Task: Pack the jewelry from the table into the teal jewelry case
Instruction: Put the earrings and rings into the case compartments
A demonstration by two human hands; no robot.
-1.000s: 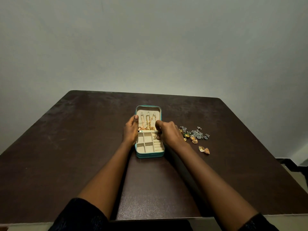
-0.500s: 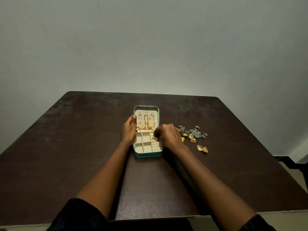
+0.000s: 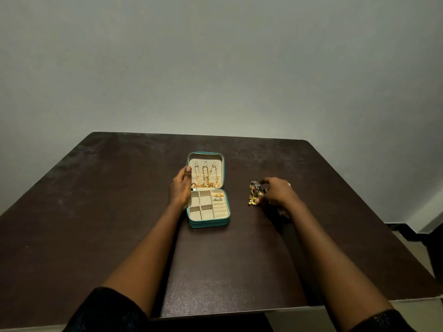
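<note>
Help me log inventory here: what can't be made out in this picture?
Head view:
- Loose jewelry pile: mostly covered by the right hand; count unclear.
- Its grip: pinching a piece or not, hidden beneath it.
- Rings in the teal jewelry case: too small for detail.
- Necklaces in the lid: tangled, uncountable.

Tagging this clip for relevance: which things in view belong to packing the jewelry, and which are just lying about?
Belongs to the job: teal jewelry case, open; gold chains in its lid; rings in its tray; loose jewelry pile; left hand holding the case's left side; right hand at the pile.
Just lying about: table; wall; dark object past the table's right edge.
</note>
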